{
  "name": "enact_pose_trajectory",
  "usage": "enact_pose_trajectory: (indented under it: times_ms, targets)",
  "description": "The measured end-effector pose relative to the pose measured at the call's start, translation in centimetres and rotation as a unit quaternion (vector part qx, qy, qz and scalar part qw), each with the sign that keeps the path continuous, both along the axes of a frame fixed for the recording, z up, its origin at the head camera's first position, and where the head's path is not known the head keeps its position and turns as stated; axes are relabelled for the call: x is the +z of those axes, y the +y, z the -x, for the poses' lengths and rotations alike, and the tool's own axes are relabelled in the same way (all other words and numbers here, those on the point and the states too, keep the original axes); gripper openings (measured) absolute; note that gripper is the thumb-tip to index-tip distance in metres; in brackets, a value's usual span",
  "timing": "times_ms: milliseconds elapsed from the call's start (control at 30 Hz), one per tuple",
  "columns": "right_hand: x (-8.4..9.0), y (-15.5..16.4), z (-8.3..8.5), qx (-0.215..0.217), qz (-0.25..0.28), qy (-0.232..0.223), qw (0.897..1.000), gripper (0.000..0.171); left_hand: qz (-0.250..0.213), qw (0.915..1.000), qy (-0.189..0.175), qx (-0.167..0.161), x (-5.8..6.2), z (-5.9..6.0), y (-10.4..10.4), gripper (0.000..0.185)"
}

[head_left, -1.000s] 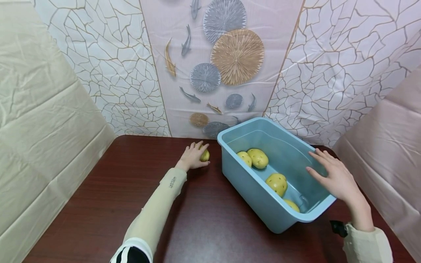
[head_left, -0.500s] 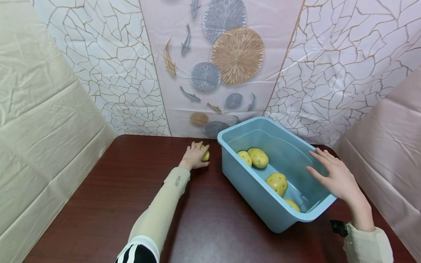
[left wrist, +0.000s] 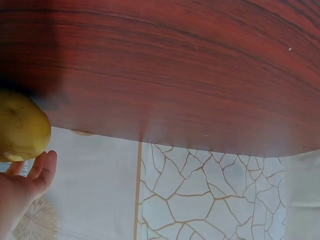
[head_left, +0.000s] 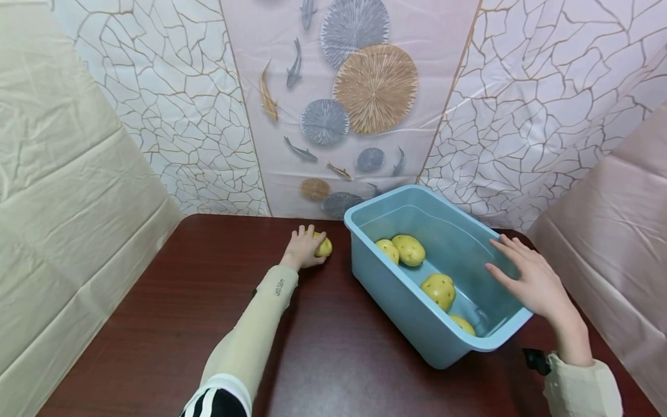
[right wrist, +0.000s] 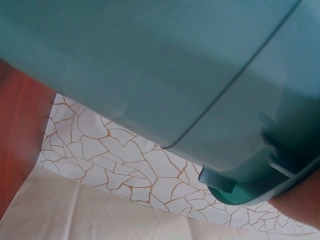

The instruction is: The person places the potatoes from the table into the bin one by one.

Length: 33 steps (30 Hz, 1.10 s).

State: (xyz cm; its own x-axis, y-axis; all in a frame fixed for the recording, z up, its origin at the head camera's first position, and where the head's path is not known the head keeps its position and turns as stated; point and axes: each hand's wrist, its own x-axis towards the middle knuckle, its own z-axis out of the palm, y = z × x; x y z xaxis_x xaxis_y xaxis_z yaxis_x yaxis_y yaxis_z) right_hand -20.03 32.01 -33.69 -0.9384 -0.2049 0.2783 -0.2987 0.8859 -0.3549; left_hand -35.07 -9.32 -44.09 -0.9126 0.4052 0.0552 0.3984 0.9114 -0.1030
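Potato [head_left: 323, 247] on dark wood table [head_left: 156, 324], just left of blue tub [head_left: 396, 301], left hand [head_left: 303, 249] curled around it. Right hand [head_left: 528, 278] flat, fingers straight on tub's right rim; 4 potatoes [head_left: 409, 250] inside.

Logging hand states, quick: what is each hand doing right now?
Left hand: fingers curled round a potato on the table, gripping it.
Right hand: open, straight fingers resting on the blue tub rim.

Downward head view, close wrist views
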Motion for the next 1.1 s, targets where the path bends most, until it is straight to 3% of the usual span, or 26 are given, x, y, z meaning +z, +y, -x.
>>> enact_pose_trajectory:
  times_ms: [567, 1100]
  targets:
    - [-0.03, 0.06, -0.10, 0.001, 0.003, 0.004, 1.000, 0.059, -0.054, 0.9979, -0.019, -0.030, -0.97, -0.09, -0.19, 0.060]
    - [0.19, -0.05, 0.12, 0.006, -0.001, 0.013, 1.000, 0.059, -0.034, 0.9988, -0.011, -0.035, -0.55, -0.45, -0.72, 0.061]
